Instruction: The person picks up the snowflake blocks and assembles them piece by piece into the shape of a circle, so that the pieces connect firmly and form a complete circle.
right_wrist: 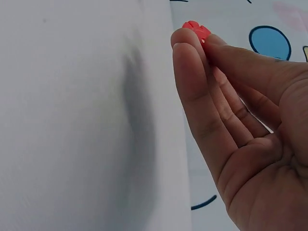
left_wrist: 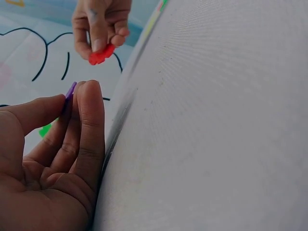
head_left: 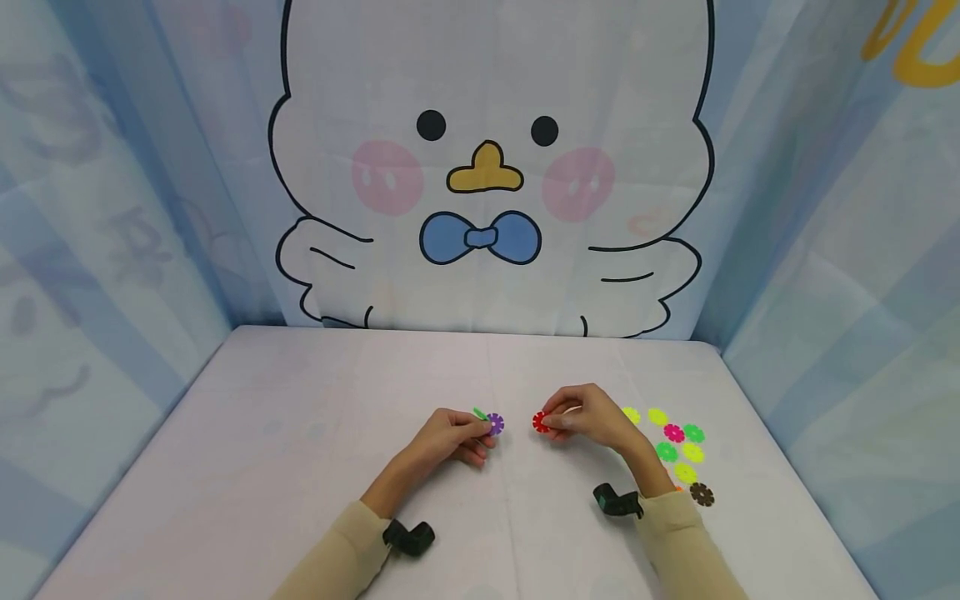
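Pale blue curtains printed with a big white cartoon duck (head_left: 487,167) close in a white cloth-covered counter (head_left: 300,417), where two hands meet near the middle.

From the left hand (head_left: 450,437) outward: its thumb and fingers pinch a small purple plastic snowflake-shaped disc (head_left: 495,424), with a green plastic piece (head_left: 480,413) joined to it at the far side. In the left wrist view the purple disc (left_wrist: 70,91) shows edge-on between thumb and fingertips, and a bit of the green piece (left_wrist: 45,130) peeks out behind the fingers. This hand is low over the counter, and whether it touches the cloth cannot be told.

The right hand (head_left: 592,419) faces it, just apart, pinching a small red plastic snowflake-shaped disc (head_left: 541,422) between thumb and fingertips. The right wrist view shows that red disc (right_wrist: 196,30) poking out above the fingertips, and the left wrist view catches it too (left_wrist: 101,55). The two held discs are near each other but not touching.

Farther out, behind the right hand, a loose cluster of plastic discs (head_left: 678,452) lies flat on the counter: yellow, green, pink and one dark brown (head_left: 702,494) nearest the sleeve. Both forearms wear beige sleeves (head_left: 345,558) and a black wrist-mounted camera (head_left: 408,537).
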`<action>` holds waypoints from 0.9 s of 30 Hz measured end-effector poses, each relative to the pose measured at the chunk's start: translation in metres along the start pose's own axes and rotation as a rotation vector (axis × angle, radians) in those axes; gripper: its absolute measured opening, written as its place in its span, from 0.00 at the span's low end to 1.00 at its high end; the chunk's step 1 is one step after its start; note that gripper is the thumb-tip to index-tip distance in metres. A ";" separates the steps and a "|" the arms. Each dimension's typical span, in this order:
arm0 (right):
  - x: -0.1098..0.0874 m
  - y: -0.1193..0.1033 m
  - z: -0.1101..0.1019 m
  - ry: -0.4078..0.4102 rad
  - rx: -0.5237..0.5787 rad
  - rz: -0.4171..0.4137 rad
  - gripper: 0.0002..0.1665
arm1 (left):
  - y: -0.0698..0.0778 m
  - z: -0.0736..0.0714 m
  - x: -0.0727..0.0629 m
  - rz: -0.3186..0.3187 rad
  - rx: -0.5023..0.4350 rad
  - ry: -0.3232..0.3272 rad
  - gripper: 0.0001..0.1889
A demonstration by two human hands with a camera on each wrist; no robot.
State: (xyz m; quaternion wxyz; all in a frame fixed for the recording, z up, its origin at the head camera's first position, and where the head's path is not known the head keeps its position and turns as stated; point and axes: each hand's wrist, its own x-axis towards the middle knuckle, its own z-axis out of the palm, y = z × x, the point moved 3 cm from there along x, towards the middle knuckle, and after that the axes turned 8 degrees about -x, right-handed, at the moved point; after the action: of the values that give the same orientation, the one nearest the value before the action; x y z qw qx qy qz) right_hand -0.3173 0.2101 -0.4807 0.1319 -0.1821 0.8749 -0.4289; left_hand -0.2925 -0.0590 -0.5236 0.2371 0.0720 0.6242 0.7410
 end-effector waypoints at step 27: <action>0.009 -0.023 0.038 0.013 0.019 -0.127 0.06 | 0.001 0.001 0.001 -0.010 0.005 -0.013 0.18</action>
State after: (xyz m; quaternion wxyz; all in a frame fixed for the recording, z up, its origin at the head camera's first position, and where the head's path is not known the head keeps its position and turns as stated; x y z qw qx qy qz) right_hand -0.3064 0.1665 -0.4858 0.1002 -0.2331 0.8584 -0.4458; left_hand -0.2938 -0.0580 -0.5230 0.2446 0.0744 0.6246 0.7379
